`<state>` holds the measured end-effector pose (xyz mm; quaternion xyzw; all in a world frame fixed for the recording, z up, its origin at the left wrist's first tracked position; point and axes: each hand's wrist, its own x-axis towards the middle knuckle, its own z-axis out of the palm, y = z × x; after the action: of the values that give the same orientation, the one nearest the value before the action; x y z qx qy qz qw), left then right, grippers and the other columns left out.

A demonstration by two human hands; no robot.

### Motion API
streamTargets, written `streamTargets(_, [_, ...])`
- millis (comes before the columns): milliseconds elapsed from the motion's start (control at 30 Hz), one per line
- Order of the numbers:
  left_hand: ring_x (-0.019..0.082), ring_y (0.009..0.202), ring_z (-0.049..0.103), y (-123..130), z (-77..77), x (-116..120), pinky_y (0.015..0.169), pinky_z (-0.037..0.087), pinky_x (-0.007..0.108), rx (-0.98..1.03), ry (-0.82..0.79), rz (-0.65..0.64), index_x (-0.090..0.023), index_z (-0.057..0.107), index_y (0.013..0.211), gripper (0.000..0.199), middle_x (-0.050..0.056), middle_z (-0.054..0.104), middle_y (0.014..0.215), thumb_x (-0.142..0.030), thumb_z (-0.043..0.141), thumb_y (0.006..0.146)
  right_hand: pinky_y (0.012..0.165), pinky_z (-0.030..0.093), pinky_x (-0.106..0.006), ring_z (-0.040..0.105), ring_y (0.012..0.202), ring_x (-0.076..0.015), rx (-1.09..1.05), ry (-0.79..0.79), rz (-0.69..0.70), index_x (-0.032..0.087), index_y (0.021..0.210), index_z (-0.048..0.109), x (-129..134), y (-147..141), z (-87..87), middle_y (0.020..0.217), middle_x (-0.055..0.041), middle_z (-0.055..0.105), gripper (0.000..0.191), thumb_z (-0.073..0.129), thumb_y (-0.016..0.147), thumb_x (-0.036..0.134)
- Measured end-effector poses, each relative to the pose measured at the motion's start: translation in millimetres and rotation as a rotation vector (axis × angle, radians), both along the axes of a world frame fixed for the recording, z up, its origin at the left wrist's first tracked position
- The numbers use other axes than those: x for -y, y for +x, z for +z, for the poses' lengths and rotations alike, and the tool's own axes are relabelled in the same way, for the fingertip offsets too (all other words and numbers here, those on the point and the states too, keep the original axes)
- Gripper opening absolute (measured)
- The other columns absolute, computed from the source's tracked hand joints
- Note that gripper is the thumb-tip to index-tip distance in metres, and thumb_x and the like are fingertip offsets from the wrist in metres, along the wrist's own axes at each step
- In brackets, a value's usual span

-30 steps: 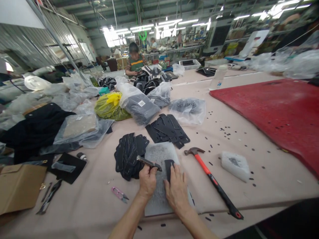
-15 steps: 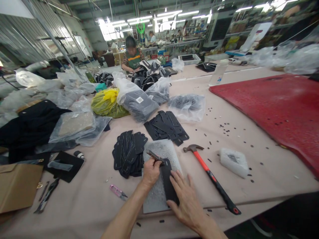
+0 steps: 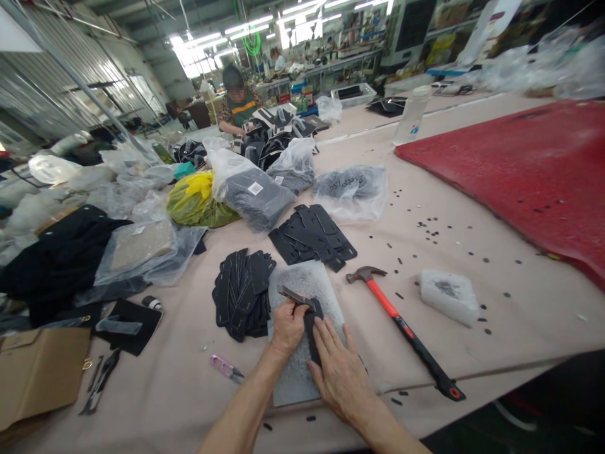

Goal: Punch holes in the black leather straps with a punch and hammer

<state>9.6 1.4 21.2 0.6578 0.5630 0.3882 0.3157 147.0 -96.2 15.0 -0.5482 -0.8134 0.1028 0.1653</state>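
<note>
My left hand (image 3: 289,325) is closed around a metal tool (image 3: 295,295), whose end rests at the top of a dark strip (image 3: 312,343). The strip lies on a speckled grey-white board (image 3: 289,372). Flat on the strip and partly covering it is my right hand (image 3: 338,362), its fingers stretched out. Left of the board is a pile of dark cut pieces (image 3: 241,293), and beyond it a second pile (image 3: 312,234). A hammer (image 3: 401,325) with an orange and black handle lies to the right.
Pink snips (image 3: 225,367) lie left of the board. A white wrapped block (image 3: 448,296) and small dark bits are at the right, before a red sheet (image 3: 515,170). Filled plastic bags (image 3: 255,189) stand further back. Across the table sits a person (image 3: 239,104).
My right hand has shifted slightly left over the strip and covers more of it. The whole view has tilted a little. My left hand still holds the tool at the strip's top.
</note>
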Motion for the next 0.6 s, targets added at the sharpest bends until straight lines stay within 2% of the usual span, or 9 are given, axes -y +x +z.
streamTargets(300, [0.020,0.089,0.070,1.9,-1.0,-0.9,0.083,0.055,0.032,-0.049,0.006,-0.007,-0.018,0.071,0.092,0.022,0.007,0.075,0.093,-0.026,0.051,0.087,0.116,0.012,-0.058,0.023,0.143,-0.0340,-0.045,-0.019,-0.008,0.009,0.149,0.030,-1.6,2.6,3.7,0.154,-0.0151,0.029,0.067,0.050,0.087,0.026])
streamTargets(600, [0.021,0.089,0.071,6.2,-5.8,1.2,0.083,0.055,0.033,-0.206,0.110,-0.012,-0.018,0.071,0.091,0.024,0.008,0.076,0.093,-0.022,0.048,0.089,0.115,0.008,-0.061,0.017,0.144,-0.0343,-0.029,-0.061,0.012,0.007,0.150,0.027,-1.8,2.9,4.7,0.156,-0.0153,0.024,0.066,0.045,0.089,0.025])
